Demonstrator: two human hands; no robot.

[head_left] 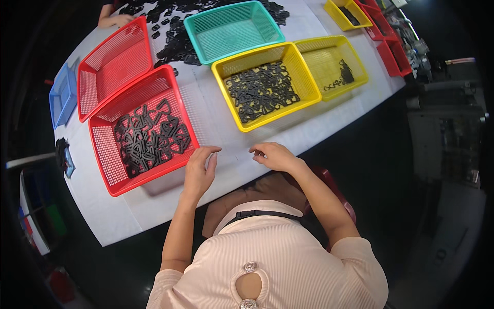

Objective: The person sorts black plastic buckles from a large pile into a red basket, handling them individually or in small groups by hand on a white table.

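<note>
My left hand (201, 167) hovers at the near right corner of the front red basket (184, 100), fingers stretched forward and thumb apart, with nothing visible in it. In that basket lies a loose heap of black plastic buckle-like pieces (149, 139). My right hand (275, 156) is above the table's near edge, below the front yellow basket (309, 82). Its fingers are loosely bent, the thumb a little apart, and no object shows between them. Many smaller black looped pieces (260, 90) cover the bottom of the yellow basket.
Behind stand another red basket (116, 62), a green basket (234, 31) and a second yellow basket (334, 56) holding few black pieces. A blue basket (63, 95) is at far left. Black parts (177, 44) spread across the far table, near another person's hand (121, 20). Small red bins (393, 57) line the right.
</note>
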